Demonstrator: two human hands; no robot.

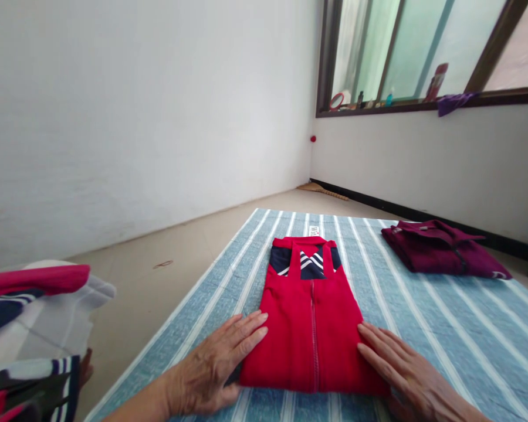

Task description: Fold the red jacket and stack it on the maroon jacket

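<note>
A red zip jacket with navy and white-striped panels near its collar lies folded into a neat rectangle on a blue striped cloth. My left hand rests along its left edge, fingers stretched out flat with the tips on the fabric. On the opposite edge my right hand lies with its fingers extended, touching the red fabric; its thumb is mostly hidden. Neither hand grips anything.
A folded maroon garment lies on the cloth at the right. Piled clothes stand at the far left. Beyond are a white wall, a tan floor, and a window sill with small bottles, a mirror and a purple cloth.
</note>
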